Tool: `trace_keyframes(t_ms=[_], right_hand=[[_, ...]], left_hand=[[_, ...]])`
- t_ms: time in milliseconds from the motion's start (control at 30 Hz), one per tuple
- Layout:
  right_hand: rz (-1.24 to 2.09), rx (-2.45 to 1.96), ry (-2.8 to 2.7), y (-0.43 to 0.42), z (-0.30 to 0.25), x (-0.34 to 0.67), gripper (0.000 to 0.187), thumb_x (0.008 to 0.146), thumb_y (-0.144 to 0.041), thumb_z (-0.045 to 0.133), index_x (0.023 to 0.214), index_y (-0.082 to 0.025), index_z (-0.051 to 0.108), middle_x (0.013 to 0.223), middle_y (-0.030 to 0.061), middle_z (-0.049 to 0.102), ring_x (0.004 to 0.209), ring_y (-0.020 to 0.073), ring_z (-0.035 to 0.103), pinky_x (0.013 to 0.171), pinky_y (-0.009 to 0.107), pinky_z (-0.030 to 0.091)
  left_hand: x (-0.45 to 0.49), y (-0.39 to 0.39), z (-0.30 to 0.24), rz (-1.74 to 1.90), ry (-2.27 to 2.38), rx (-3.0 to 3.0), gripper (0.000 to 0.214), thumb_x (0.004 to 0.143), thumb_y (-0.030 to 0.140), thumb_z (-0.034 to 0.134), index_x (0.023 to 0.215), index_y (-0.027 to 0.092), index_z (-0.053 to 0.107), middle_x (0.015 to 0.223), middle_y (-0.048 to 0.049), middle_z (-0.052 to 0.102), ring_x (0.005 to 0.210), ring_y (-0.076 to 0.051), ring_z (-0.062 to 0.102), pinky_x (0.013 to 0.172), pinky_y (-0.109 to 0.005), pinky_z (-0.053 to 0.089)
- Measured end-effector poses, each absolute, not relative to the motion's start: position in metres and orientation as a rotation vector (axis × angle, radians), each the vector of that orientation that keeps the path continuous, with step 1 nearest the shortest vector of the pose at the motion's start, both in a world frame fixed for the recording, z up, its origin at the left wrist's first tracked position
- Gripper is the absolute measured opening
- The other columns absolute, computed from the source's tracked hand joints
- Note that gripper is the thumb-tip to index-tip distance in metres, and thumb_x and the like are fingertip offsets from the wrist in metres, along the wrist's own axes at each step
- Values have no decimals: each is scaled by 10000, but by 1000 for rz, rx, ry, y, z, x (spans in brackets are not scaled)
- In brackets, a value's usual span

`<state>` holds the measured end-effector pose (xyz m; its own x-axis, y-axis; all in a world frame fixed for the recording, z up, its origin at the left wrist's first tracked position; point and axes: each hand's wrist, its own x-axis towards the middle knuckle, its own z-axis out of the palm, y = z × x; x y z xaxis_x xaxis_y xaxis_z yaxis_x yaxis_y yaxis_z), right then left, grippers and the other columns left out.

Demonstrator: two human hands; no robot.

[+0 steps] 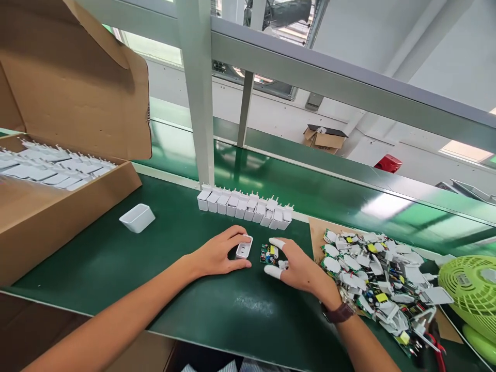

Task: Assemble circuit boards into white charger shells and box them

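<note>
My left hand (222,253) grips a small white charger housing (244,248) between thumb and fingers; slots show in its end face, which is turned towards me. Just to the right, my right hand (296,263) has a circuit board (268,254) with yellow and blue parts between thumb and forefinger. White finger cots cover those two fingertips. A narrow gap separates the board from the housing. Behind my hands stands a row of white chargers (244,206) with plug pins on top.
At left is an open carton (73,206) of white chargers, with a white plastic tub (138,218) beside it. A heap of circuit boards (380,274) lies on cardboard at right, near red-handled pliers (437,346) and a green fan (470,289). A metal post (197,103) rises behind the row.
</note>
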<state>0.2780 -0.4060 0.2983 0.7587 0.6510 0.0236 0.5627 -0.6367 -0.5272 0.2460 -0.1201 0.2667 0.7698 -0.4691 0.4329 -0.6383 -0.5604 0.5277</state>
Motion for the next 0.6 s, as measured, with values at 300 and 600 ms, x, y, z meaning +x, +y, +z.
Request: trace_keyframes(t_ms=[300,600], right_hand=[[122,-2312,-900,-412,290,281,614,832,-114,584,1437,-183,509,1259,136,638,1115,276,656,965,458,599],[-133,-2004,-766,-407,281,266,567,932,-137,555,1479,-251,461,1383,140,568,1096,219,678,804,317,653]], left_hand=[[244,-121,276,99,-606,2229,757,797,524,841,1390,229,474,1337,-122,575,1141,-281,641,994,-428,568],[245,-119,272,-39,-533,2261,884,840,403,811,1567,258,328,1427,-136,581,1262,-320,624,1079,-479,530]])
